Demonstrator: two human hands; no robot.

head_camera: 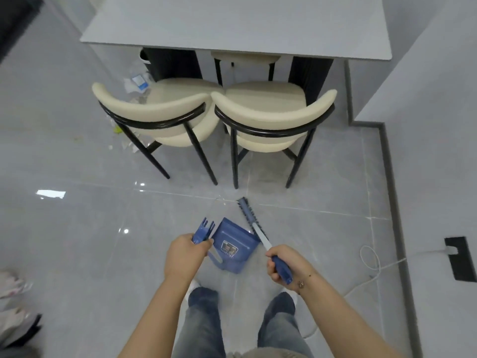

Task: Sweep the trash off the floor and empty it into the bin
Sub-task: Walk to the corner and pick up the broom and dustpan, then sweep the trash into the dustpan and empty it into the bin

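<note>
My left hand (pixel 184 257) grips the top of the long handle of a blue dustpan (pixel 233 245), whose pan rests on the grey tiled floor in front of my feet. My right hand (pixel 285 266) holds the blue grip of a broom (pixel 251 215); its white shaft runs forward to the dark bristle head on the floor just beyond the pan. Scattered trash (pixel 136 85), white wrappers, paper scraps and a yellow-green bit, lies at the left of the chairs. A white-rimmed bin (pixel 144 56) shows partly under the table's left end.
Two cream chairs (pixel 273 117) with black legs stand side by side at a grey table (pixel 232 24). A white cable (pixel 371 259) trails across the floor at right toward a black floor socket (pixel 458 257). Another person's shoes (pixel 13 282) are at the left edge.
</note>
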